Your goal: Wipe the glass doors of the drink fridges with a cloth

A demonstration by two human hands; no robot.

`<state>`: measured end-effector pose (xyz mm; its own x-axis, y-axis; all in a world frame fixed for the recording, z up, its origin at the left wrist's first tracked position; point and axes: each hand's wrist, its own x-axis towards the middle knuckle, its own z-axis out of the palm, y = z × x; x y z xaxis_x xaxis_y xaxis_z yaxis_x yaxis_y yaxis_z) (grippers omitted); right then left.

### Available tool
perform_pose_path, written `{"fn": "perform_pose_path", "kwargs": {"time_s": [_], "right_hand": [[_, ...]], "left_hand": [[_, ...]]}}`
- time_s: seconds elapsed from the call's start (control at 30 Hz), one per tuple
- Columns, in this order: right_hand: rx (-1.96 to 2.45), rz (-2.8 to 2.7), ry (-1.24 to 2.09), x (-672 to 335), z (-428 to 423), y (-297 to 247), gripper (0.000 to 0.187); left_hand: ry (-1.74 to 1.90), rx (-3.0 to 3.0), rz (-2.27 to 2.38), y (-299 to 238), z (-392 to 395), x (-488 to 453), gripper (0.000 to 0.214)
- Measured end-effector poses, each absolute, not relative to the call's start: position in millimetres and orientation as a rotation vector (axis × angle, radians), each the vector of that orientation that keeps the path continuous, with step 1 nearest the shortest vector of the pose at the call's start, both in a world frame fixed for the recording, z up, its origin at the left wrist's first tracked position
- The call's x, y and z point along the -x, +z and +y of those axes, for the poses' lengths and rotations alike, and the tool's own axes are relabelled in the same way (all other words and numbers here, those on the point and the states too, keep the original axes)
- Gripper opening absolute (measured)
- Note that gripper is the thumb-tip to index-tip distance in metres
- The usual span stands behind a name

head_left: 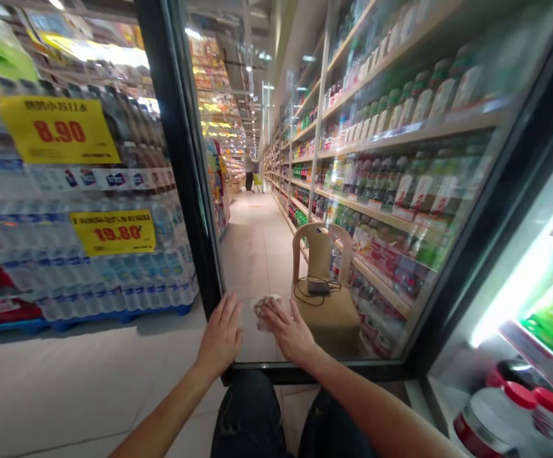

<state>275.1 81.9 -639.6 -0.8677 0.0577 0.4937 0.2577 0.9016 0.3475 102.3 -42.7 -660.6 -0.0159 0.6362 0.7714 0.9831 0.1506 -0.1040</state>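
1 glass door (pixel 184 159), 1 cloth (pixel 261 316), 1 chair (pixel 324 315) at cloth's 2 o'clock. Left hand (pixel 220 334): spread, touching door edge. Right hand (pixel 286 331): half-curled, holding cloth to glass.

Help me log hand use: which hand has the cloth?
The right hand, lying over part of the bunched cloth at the glass. The left hand has no cloth and is by the black frame.

We're in a shop, supermarket type: yellow price signs (pixel 60 130) (8.90, 19.80) on stacked bottle packs (pixel 33 235). Through the glass door (pixel 276 248) we see long drink shelves (pixel 391 218) lining an aisle (pixel 250 216). Lit cabinet (pixel 464 305) at right, stocked.
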Motion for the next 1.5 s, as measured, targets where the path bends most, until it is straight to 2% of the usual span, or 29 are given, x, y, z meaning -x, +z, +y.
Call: {"fn": "perform_pose_path", "kwargs": {"time_s": [0.17, 0.4, 0.57, 0.73, 0.87, 1.03, 1.27, 1.5], "right_hand": [[0.260, -2.460, -0.566, -239.0, 73.0, -594.7, 0.053], [-0.049, -2.532, -0.669, -209.3, 64.5, -563.3, 0.050], [0.193, -2.341, -0.607, -194.5, 61.0, -520.8, 0.053], [0.082, -2.368, -0.720, -205.3, 68.4, -493.4, 0.051], [0.373, -2.147, -0.669, -219.1, 77.2, -470.2, 0.050], [0.164, -2.193, -0.874, -233.3, 90.5, -461.3, 0.050], [0.462, -1.944, -0.805, -268.4, 113.3, -434.3, 0.045], [0.704, -1.728, -0.761, -312.9, 134.8, -456.2, 0.044]], "left_hand": [[-0.700, 1.525, -1.638, -643.5, -51.3, -97.2, 0.072], [-0.773, 1.432, -1.598, -614.0, -55.4, -95.2, 0.072], [-0.771, 1.346, -1.578, -590.4, -52.1, -93.2, 0.069], [-0.809, 1.336, -1.578, -572.4, -44.3, -96.8, 0.066], [-0.830, 1.327, -1.569, -560.4, -34.5, -103.6, 0.066], [-0.933, 1.317, -1.539, -538.3, -19.1, -111.0, 0.068], [-1.008, 1.278, -1.535, -503.3, 6.0, -118.0, 0.065], [-1.054, 1.277, -1.583, -492.7, 21.3, -130.6, 0.062]]}}
